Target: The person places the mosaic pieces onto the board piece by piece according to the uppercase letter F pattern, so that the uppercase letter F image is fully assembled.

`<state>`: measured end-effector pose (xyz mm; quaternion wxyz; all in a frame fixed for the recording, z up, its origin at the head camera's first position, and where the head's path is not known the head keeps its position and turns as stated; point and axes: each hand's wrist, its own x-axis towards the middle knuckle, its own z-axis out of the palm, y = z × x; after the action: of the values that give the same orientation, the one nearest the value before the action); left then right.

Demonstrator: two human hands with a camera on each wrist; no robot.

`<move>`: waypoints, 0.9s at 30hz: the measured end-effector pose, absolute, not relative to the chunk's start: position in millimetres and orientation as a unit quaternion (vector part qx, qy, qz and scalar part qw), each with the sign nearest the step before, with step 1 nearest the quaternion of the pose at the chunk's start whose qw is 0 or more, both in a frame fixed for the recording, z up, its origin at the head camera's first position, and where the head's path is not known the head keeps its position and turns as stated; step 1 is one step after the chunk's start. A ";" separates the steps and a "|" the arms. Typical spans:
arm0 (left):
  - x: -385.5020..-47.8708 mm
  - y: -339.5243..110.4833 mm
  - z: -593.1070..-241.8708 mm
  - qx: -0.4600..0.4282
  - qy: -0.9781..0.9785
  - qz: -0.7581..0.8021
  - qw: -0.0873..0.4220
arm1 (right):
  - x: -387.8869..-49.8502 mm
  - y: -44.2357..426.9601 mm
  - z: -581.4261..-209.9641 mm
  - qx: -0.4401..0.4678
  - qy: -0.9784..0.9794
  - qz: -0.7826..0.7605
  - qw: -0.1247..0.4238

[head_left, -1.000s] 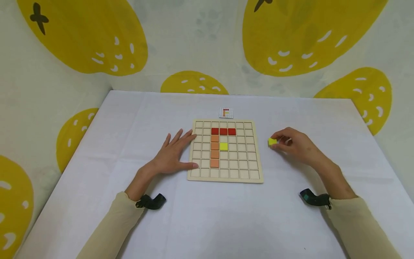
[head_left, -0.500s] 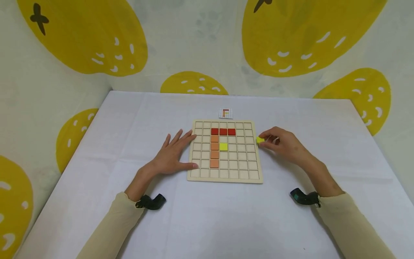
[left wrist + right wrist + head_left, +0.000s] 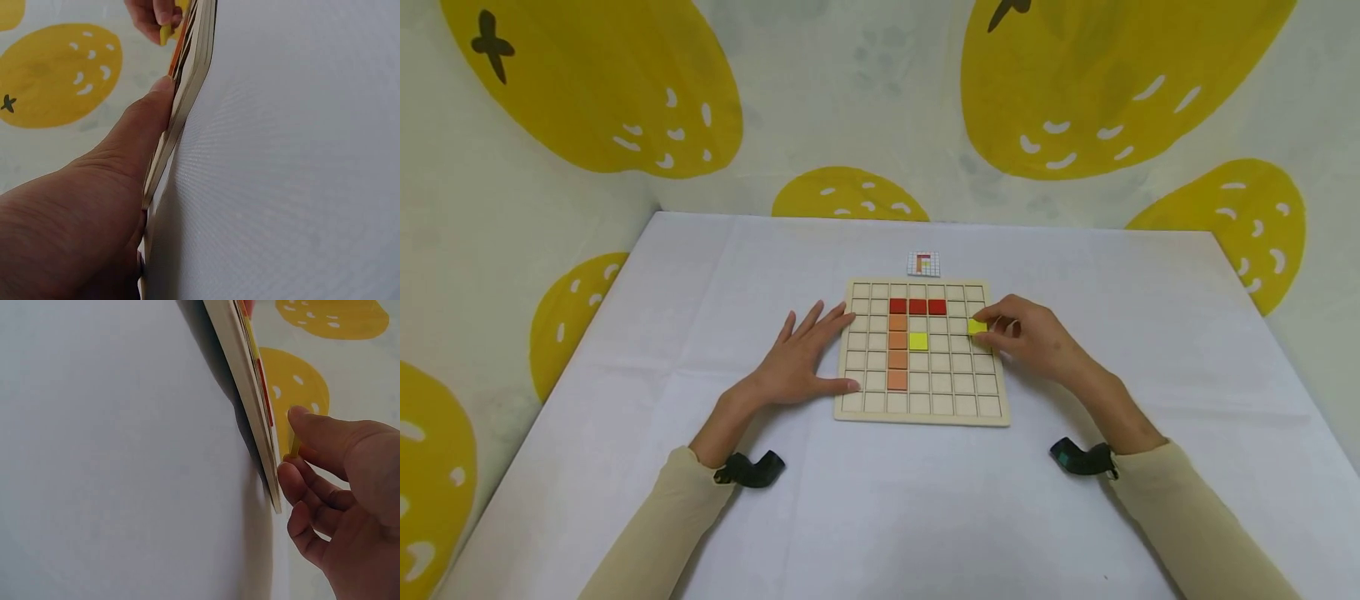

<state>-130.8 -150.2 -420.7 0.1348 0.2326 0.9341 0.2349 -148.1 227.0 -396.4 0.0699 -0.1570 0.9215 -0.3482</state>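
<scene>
A wooden grid board (image 3: 887, 414) lies mid-table. Three red tiles (image 3: 917, 307) form a row in its upper part, with a column of several orange tiles (image 3: 897, 359) under the leftmost red one. One yellow tile (image 3: 918, 342) sits right of the orange column. My left hand (image 3: 793, 364) rests with spread fingers on the board's left edge; its thumb (image 3: 140, 128) touches the rim in the left wrist view. Over the board's right columns, my right hand (image 3: 1033, 337) pinches another yellow tile (image 3: 977, 327) between thumb and fingers. In the right wrist view this tile (image 3: 295, 445) is held above the board's surface.
Behind the board lies a small card (image 3: 923, 263) printed with a coloured grid pattern. A white cloth (image 3: 880, 508) covers the table. Fabric with large yellow fruit shapes (image 3: 1127, 83) hangs behind it. A black device is strapped to each wrist.
My right hand has moved left with the yellow tile, from the cloth beside the board to over its right columns. My left hand has stayed in place.
</scene>
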 end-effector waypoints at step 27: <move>-129.4 -150.4 -417.0 0.237 0.936 0.226 0.131 | -146.5 196.8 -400.3 -0.161 0.919 -0.344 0.109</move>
<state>-129.4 -150.4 -417.0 0.1310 0.2368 0.9357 0.2265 -146.5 196.8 -400.3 0.1094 -0.1607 0.9185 -0.3442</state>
